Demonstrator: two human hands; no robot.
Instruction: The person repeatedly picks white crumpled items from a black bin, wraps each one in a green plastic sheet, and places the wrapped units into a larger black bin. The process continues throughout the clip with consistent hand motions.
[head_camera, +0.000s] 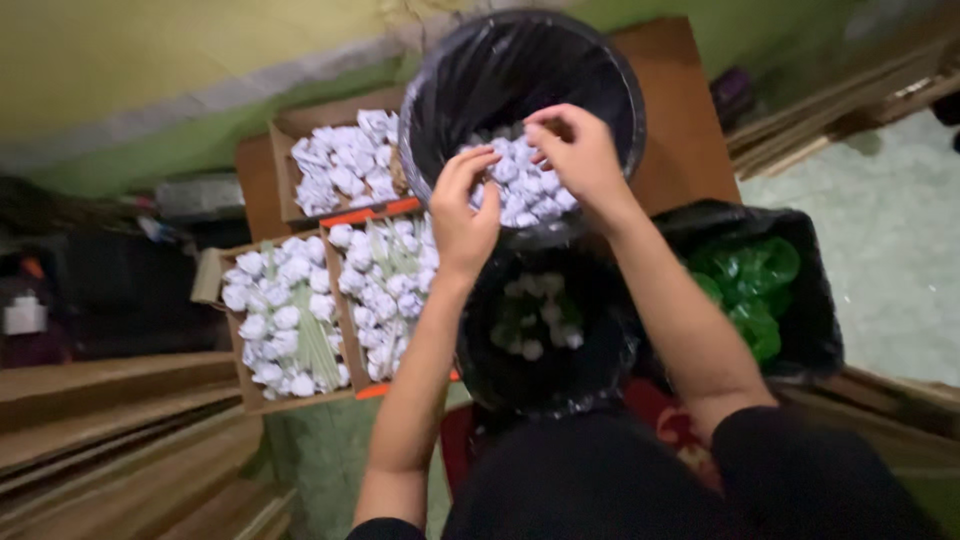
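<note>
Right now both hands work inside the far bin (520, 80), a round one lined with black plastic and partly filled with small white paper-wrapped buds (530, 185). The right hand (580, 150) has its fingers curled over the pile, thumb and forefinger pinched together near one bud; whether that grip has truly closed on a piece I cannot tell, since motion blur hides the fingertips. The left hand (465, 215) rests at the near rim with fingers bent down onto the buds; its grip also reads as half-curled, and I cannot tell if it grasps anything.

Doing this well seems to call for a light pinch, because the wrapped pieces look soft and easy to crush, and for taking one at a time off the top of the heap.

A second black-lined bin (545, 385) sits just below the forearms, holding a few white pieces. A third bin (815, 300) to the right holds green leaves (750, 285). To the left lie open cardboard boxes (245, 385) packed with the same white buds on pale green stalks, touching one another side by side on the floor.
</note>
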